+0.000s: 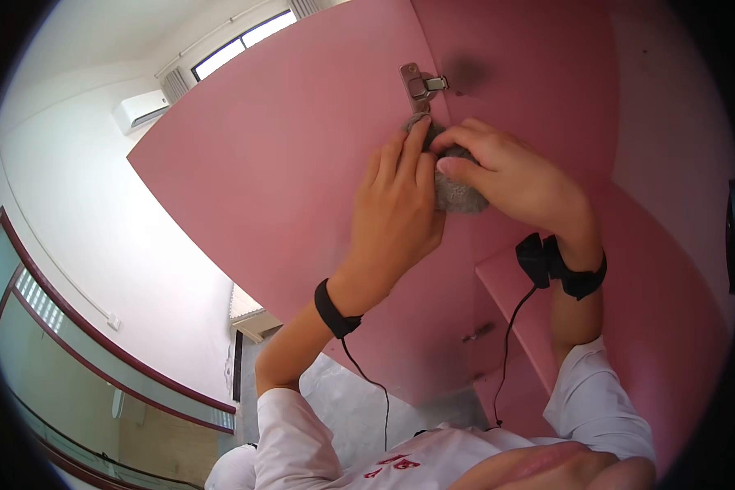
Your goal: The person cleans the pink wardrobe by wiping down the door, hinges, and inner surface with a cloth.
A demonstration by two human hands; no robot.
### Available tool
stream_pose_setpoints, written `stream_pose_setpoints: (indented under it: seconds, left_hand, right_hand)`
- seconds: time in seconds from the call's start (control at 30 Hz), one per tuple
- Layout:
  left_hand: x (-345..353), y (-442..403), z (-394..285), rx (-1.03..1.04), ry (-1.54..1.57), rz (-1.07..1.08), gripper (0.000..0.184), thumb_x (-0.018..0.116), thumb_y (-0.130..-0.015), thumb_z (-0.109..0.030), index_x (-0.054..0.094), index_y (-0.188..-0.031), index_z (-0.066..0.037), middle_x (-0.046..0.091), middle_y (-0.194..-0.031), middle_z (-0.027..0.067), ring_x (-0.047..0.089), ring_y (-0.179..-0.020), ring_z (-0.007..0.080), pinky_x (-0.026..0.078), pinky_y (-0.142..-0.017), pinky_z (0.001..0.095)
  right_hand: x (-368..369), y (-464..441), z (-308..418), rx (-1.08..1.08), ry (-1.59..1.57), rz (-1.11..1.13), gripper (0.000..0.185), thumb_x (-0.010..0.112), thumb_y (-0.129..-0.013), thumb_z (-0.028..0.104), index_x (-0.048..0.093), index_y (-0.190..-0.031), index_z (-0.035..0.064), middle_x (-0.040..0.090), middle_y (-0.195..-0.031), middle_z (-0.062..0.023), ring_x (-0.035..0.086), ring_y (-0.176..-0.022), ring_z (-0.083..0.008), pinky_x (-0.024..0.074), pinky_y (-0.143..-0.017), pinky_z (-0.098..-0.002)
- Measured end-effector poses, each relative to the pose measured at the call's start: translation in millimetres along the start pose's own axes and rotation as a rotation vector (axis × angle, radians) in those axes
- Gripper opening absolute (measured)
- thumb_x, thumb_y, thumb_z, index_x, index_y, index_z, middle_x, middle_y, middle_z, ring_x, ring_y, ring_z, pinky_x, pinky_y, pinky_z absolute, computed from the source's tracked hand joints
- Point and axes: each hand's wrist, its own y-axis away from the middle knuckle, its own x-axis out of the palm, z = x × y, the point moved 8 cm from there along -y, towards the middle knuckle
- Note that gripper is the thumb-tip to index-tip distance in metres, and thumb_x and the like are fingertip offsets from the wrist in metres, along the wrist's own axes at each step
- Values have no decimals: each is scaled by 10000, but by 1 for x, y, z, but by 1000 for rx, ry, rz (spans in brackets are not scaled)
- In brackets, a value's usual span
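A bunched grey fluffy cloth is pressed against the pink cabinet door, just below a metal hinge. My right hand grips the cloth from the right, thumb and fingers bent round it. From the left, my left hand holds the upper part of the cloth, with the index fingertip near the base of the hinge. The left thumb and the part of the cloth under the fingers are hidden. Black bands with cords circle both wrists.
A pink shelf juts out below my right forearm. A second hinge sits lower on the cabinet. At the left are a wood-framed glass panel and a white wall with an air conditioner.
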Motion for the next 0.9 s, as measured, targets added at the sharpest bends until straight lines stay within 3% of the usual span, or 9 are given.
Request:
stream_pose_setpoints:
  seconds: [0.13, 0.23, 0.43, 0.53, 0.73, 0.9]
  left_hand:
    - [-20, -30, 5, 52, -38, -116, 521, 713, -692, 19, 599, -1199, 55, 479, -1563, 222, 482, -1385, 420, 440, -1115, 504]
    - [-14, -46, 6, 104, -37, -146, 503, 705, -708, 13, 601, -1197, 65, 481, -1557, 244, 473, -1402, 432, 447, -1114, 503]
    - [22, -15, -17, 45, -140, -91, 479, 694, -732, -14, 603, -1192, 84, 482, -1545, 274, 478, -1406, 436, 444, -1118, 504]
    - [18, -18, -15, 37, 13, -85, 471, 691, -731, -15, 600, -1185, 77, 491, -1541, 263, 463, -1423, 430, 425, -1130, 515]
    - [-4, -50, 1, 77, -95, -183, 425, 700, -748, -36, 596, -1151, 49, 503, -1539, 233, 435, -1432, 446, 328, -1200, 578]
    - [15, -32, -5, 46, -199, -133, 426, 706, -747, -41, 596, -1150, 45, 495, -1530, 264, 432, -1424, 465, 306, -1224, 569]
  right_hand:
    - [-24, -1, 17, 18, -271, -105, 336, 599, -1044, 262, 660, -1256, 9, 665, -1198, -188, 684, -1040, -356, 539, -911, -417]
    - [-28, -8, 1, -18, -219, -285, 326, 598, -1042, 246, 663, -1251, 6, 670, -1180, -193, 679, -1041, -376, 534, -917, -425]
    - [-14, 5, -14, 87, 151, -25, 331, 602, -1039, 264, 675, -1234, 7, 682, -1150, -205, 678, -1056, -379, 532, -905, -422]
    - [-16, 3, -11, 118, 116, -5, 336, 601, -1038, 270, 676, -1227, 2, 682, -1153, -204, 677, -1055, -380, 532, -904, -424]
    - [-37, -7, 2, -16, -183, -308, 335, 585, -1046, 257, 671, -1237, -4, 684, -1161, -190, 678, -1057, -387, 536, -909, -431]
    - [-24, -6, -9, 43, -21, -159, 326, 575, -1053, 250, 670, -1230, -7, 683, -1147, -196, 678, -1055, -386, 536, -905, -428]
